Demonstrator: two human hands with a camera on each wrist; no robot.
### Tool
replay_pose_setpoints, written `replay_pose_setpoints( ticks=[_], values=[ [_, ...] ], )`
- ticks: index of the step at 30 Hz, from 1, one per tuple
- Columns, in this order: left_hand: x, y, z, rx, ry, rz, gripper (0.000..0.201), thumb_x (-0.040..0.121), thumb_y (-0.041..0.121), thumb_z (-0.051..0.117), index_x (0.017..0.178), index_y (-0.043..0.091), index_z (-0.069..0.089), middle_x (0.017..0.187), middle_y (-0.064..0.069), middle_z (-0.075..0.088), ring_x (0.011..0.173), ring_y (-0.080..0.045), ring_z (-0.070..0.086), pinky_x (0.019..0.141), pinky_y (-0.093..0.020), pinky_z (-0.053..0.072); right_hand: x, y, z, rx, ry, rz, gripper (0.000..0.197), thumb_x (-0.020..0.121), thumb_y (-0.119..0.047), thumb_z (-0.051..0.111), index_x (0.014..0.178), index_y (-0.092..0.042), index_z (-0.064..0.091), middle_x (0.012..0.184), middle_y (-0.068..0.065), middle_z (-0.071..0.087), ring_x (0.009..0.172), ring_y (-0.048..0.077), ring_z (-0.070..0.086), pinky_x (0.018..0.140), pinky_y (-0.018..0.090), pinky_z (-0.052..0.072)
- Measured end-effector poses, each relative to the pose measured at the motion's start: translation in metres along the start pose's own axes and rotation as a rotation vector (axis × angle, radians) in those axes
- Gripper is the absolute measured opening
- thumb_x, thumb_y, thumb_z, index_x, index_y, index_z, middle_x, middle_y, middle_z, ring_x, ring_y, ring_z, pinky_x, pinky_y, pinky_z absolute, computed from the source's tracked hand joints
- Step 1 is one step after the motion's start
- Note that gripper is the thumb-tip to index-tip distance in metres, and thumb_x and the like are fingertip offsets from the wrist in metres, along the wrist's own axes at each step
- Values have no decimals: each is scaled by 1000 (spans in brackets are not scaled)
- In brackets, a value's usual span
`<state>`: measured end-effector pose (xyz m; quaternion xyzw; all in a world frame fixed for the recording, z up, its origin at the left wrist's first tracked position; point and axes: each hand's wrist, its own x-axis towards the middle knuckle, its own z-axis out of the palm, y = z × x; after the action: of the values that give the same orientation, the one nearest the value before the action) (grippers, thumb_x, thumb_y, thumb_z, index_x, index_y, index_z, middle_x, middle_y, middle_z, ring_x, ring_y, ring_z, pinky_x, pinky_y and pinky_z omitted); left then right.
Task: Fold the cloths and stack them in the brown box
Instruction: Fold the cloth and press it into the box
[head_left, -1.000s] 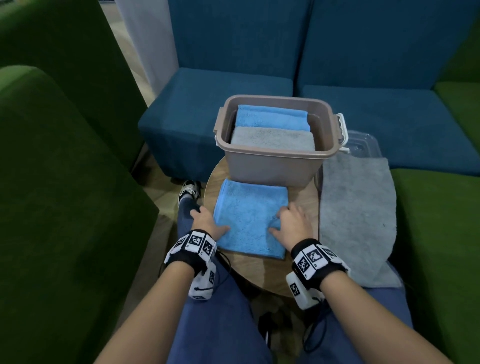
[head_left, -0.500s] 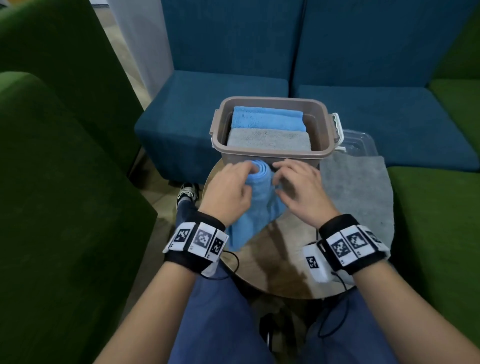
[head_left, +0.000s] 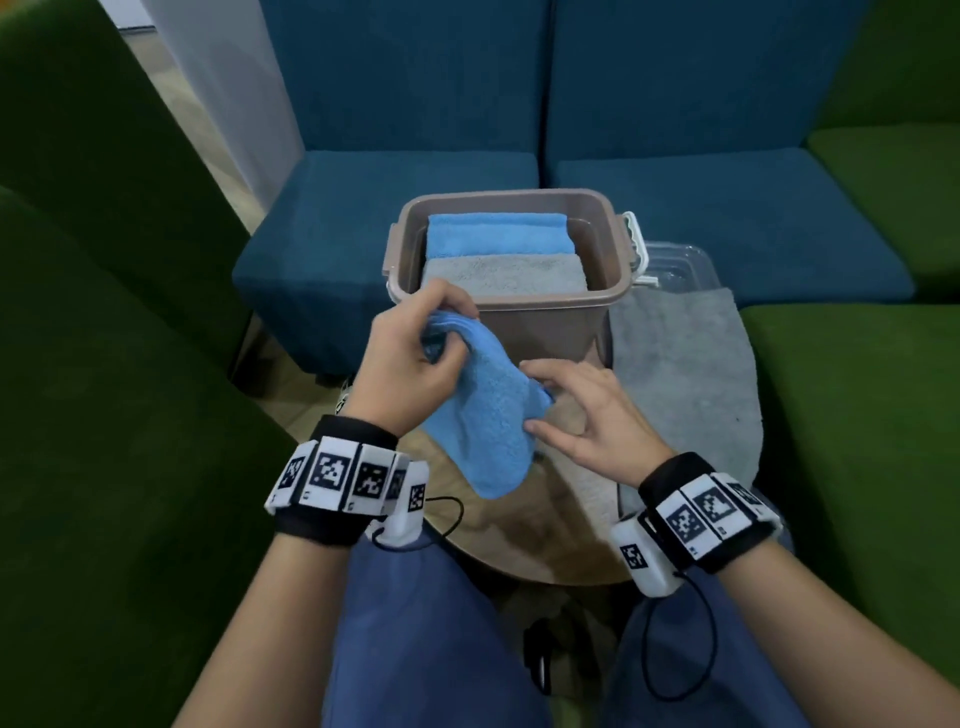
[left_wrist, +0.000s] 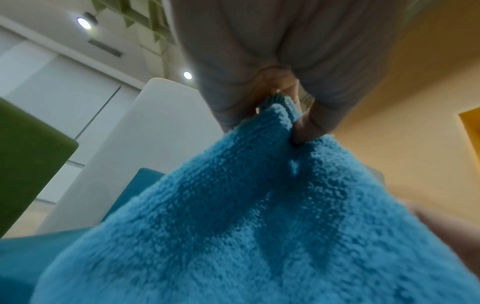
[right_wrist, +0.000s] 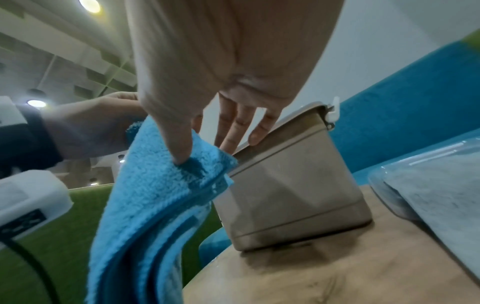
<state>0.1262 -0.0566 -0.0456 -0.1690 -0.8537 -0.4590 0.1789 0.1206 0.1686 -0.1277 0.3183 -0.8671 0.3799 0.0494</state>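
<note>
Blue cloth (head_left: 480, 423) is up off the surface (head_left: 540, 535), hanging just in front of the brown box (head_left: 540, 327), folded over on itself in layers as the right wrist view shows. Left hand (head_left: 410, 364) has it by the top edge, fingers and thumb curled tight round a bunched corner, right at the near rim of the brown box. Over on the other side, the right hand (head_left: 582, 410) pinches the cloth's right-hand corner between thumb and forefinger, the other fingers spread loose and straight toward the box wall. The cloth slopes down from the left hand and its lower end dangles toward the person's lap.

Inside the brown box, two folded cloths lie side by side: a grey folded cloth (head_left: 504, 270) at the near side, a blue folded cloth (head_left: 498, 234) behind it. To the right of the brown box, a grey cloth (head_left: 685, 374) lies spread flat, draped over the surface's edge, and a clear plastic lid (head_left: 675, 265) sits partly under its far end. The white latch (head_left: 635, 241) on the box's right side stands open.
</note>
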Motion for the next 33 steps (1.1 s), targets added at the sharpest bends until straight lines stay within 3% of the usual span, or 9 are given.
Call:
replay_pose_setpoints(
  ticks=[5,12,14,19,23,26,29,31,33],
  values=[
    [1,-4,1,17,-45,-6,27,81,-12,48,96,7,57,92,1,63,89,-12,61,82,-31,50,1,-1,4,-13,-13,34,28,82,-50,63,89,-23,66,114,-22,58,109,7,50,92,40,35],
    [6,-8,3,-11,-121,-37,29,78,-14,41,89,9,55,89,-4,62,88,-19,58,81,-38,48,15,-4,-7,115,65,26,10,77,-28,70,76,-24,62,136,-12,53,122,10,54,98,52,42],
    [8,-5,2,-2,-171,-43,29,76,-11,40,86,11,55,87,-2,61,86,-18,56,79,-36,46,19,-3,-10,88,74,26,10,76,-23,71,76,-23,60,132,-12,57,120,10,55,98,50,42],
    [9,-9,-6,78,-170,-11,30,71,-7,40,89,9,59,91,-1,62,91,-18,55,83,-33,43,17,2,-19,93,134,134,15,83,-9,72,77,-11,59,78,-1,63,73,13,59,68,33,47],
    [3,-12,-4,70,-157,-13,33,67,-9,40,87,8,59,90,-3,62,90,-20,56,83,-39,44,16,2,-24,177,64,206,22,86,-6,69,96,-17,54,80,-3,63,74,9,60,70,27,45],
    [2,-7,0,93,-227,21,34,62,-7,38,80,11,59,83,2,61,83,-18,53,77,-37,42,19,3,-21,160,-106,213,65,84,-7,71,135,-34,41,80,-7,57,77,9,58,79,26,47],
    [5,1,-1,56,-300,-32,32,61,-5,38,76,15,59,77,8,61,80,-14,52,71,-28,41,22,2,-20,87,-248,187,98,78,-19,79,148,-51,19,86,-7,50,83,13,52,83,31,47],
    [6,5,-3,-5,-336,-75,30,61,-4,39,75,13,60,73,10,60,76,-10,52,69,-23,40,24,2,-20,55,-315,166,89,75,-30,81,145,-49,29,90,-6,45,85,13,45,85,33,44],
    [8,6,-8,-58,-358,-110,29,61,-4,40,75,10,60,71,7,59,71,-6,51,67,-19,40,22,2,-19,1,-322,135,50,75,-42,78,120,-44,56,96,-9,41,94,13,41,93,41,40]
  ],
)
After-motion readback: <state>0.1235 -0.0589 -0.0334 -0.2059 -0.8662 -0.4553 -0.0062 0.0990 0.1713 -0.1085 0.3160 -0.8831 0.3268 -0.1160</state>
